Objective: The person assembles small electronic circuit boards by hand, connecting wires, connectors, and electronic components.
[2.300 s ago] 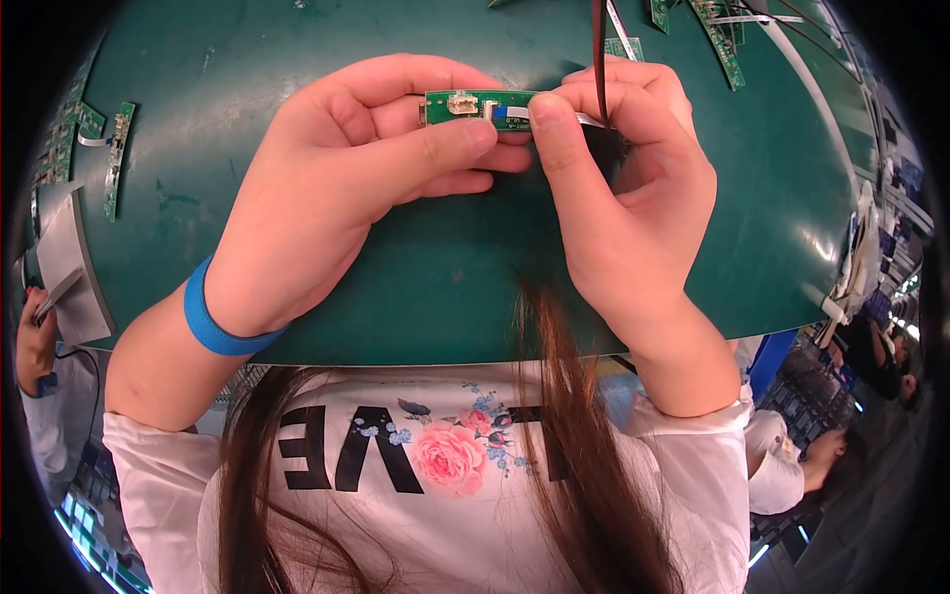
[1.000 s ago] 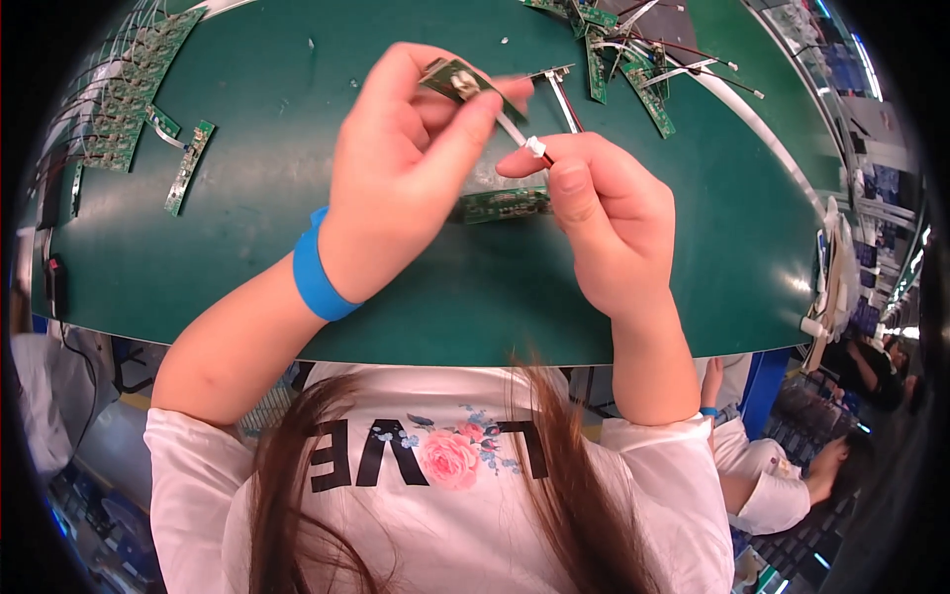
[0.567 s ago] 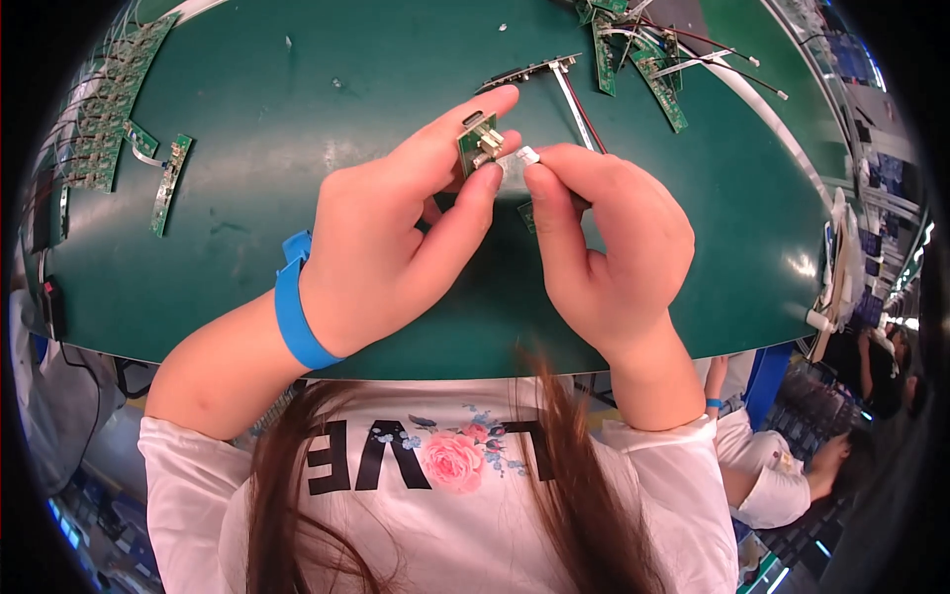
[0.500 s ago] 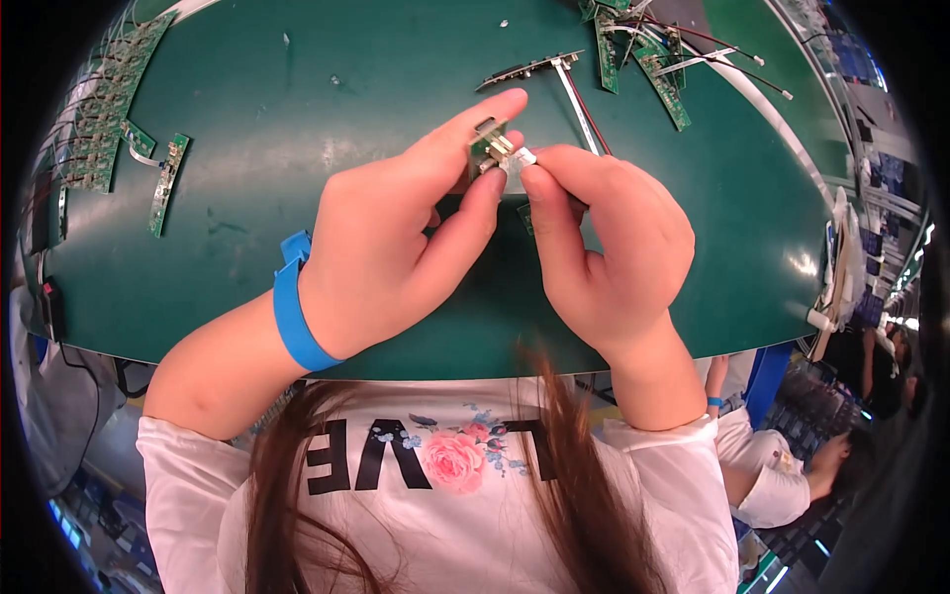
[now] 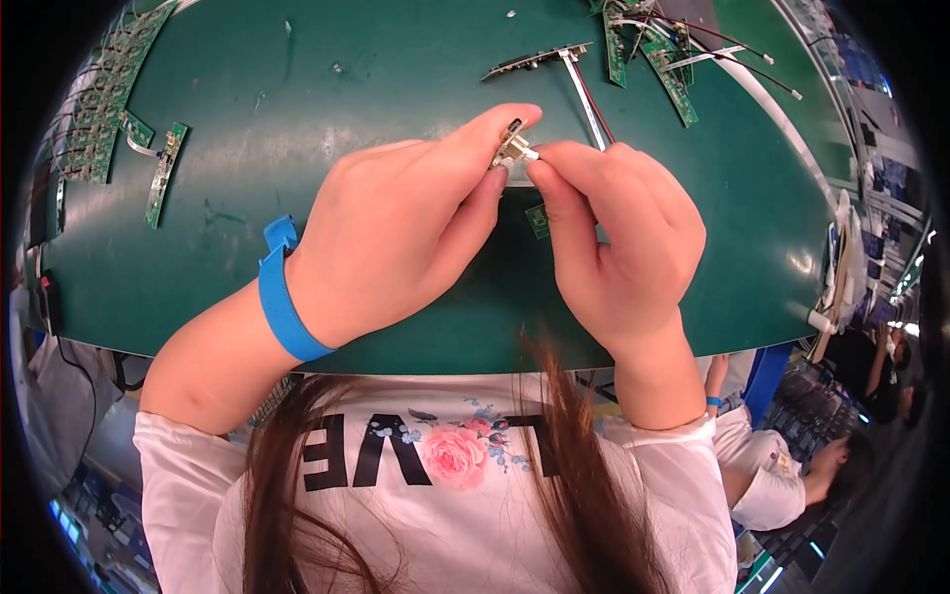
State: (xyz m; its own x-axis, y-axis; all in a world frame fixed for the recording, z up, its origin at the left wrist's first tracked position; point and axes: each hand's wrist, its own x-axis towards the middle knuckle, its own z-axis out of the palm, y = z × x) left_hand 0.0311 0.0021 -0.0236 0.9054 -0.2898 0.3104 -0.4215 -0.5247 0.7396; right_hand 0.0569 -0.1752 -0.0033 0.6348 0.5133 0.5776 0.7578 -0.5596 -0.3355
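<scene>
My left hand [image 5: 391,223], with a blue strap [image 5: 287,312] on its wrist, pinches a small circuit board [image 5: 508,148] between thumb and forefinger. The board is tilted nearly edge-on, and a pale socket faces right. My right hand [image 5: 633,243] pinches a small white plug [image 5: 531,153] at that socket; whether it is seated, I cannot tell. Beyond the right hand, a flat white cable [image 5: 584,99] and a dark red wire run up to a narrow circuit board [image 5: 536,61]. A green board piece [image 5: 537,220] shows just left of my right thumb.
Rows of green circuit boards [image 5: 114,94] stand along the table's left side, with a loose strip board [image 5: 165,176] beside them. More wired boards [image 5: 668,79] lie at the far right of the green table [image 5: 267,129]. Another person [image 5: 767,470] sits at the lower right.
The small board has turned more edge-on in my left hand. Its socket and the white plug are now closer together, and both hands have shifted slightly.
</scene>
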